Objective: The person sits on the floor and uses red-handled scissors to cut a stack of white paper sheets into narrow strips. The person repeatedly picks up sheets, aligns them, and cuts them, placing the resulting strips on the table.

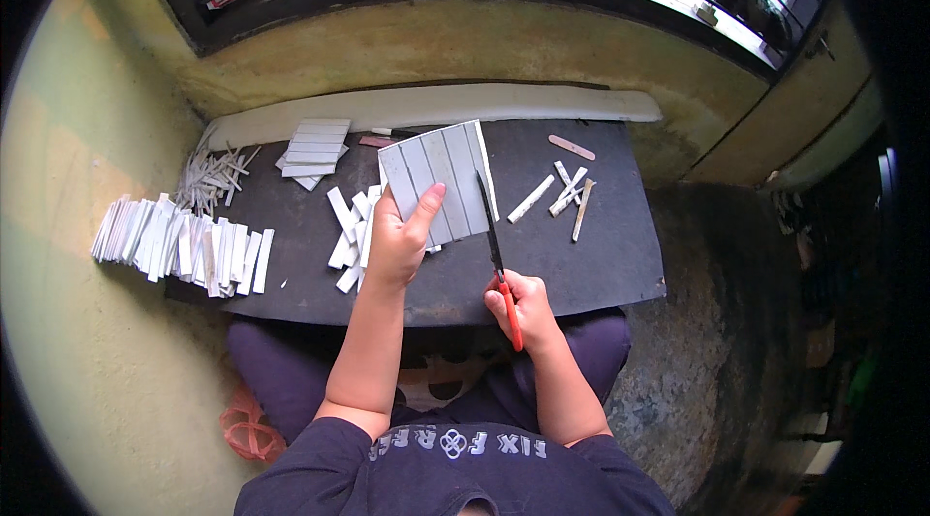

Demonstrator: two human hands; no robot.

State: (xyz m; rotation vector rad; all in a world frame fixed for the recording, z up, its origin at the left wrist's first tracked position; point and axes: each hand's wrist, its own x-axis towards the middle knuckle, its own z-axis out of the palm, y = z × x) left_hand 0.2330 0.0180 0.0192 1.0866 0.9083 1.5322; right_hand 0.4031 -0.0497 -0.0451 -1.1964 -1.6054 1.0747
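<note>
My left hand (399, 240) grips a flat pale-grey panel (431, 177) marked with parallel dark lines, thumb on top and fingers underneath. The panel is held tilted above the dark table. In my right hand (531, 308) are scissors (511, 314) with red handles. Their dark blades lie along the panel's right side, where a narrow white strip (487, 172) shows at the edge. Whether that strip is still joined to the panel I cannot tell. Beneath my left hand, partly hidden, lies a loose heap of short white strips (343, 216).
Many white strips (184, 243) stand in a row at the table's left, with thin offcuts (215, 175) behind. Similar lined panels (317, 143) are stacked at the back left. Several loose sticks (530, 198) lie on the right. A long white foam piece (542, 101) runs along the wall.
</note>
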